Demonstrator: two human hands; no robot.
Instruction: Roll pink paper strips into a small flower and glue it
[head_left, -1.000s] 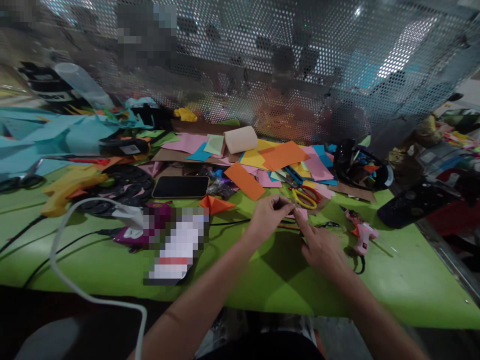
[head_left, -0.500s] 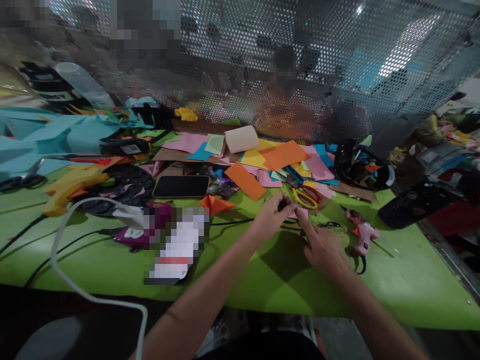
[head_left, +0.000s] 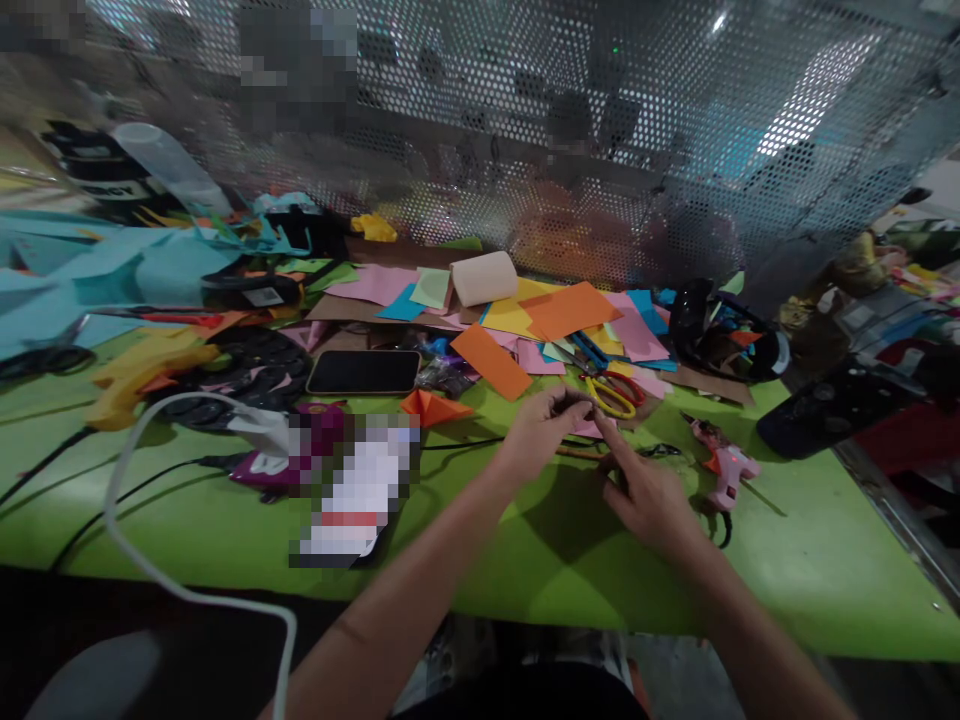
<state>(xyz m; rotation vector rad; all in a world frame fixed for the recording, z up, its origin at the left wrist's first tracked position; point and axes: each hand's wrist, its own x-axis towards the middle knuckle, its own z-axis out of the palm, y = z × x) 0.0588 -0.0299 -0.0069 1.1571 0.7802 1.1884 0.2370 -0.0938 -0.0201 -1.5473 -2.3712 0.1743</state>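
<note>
My left hand (head_left: pixel 541 432) is closed in a pinch over the green table, its thumb and fingertips together. Meeting it from the right, my right hand (head_left: pixel 646 490) has its index finger stretched to the left fingertips and its other fingers curled. Whatever sits between the fingertips is too small to make out. A bit of pink paper (head_left: pixel 588 429) shows just below them; whether it is held or lies on the table I cannot tell. Behind the hands lie yellow-handled scissors (head_left: pixel 611 396) and a red-handled tool (head_left: pixel 630 384). A thin brown stick (head_left: pixel 579 452) lies beneath them.
On the right are a pink glue gun (head_left: pixel 724 465) and a dark tumbler (head_left: pixel 814 410). Coloured paper (head_left: pixel 574 308) and a paper roll (head_left: pixel 484 278) lie behind. To the left are a black phone (head_left: pixel 364 372), a lit phone (head_left: pixel 360 495), a purple power strip (head_left: pixel 259 470) and a yellow glue gun (head_left: pixel 146 375).
My right hand's fingers have shifted slightly, with the index finger still at the left fingertips. My left hand stays almost in place; objects on the table have not moved.
</note>
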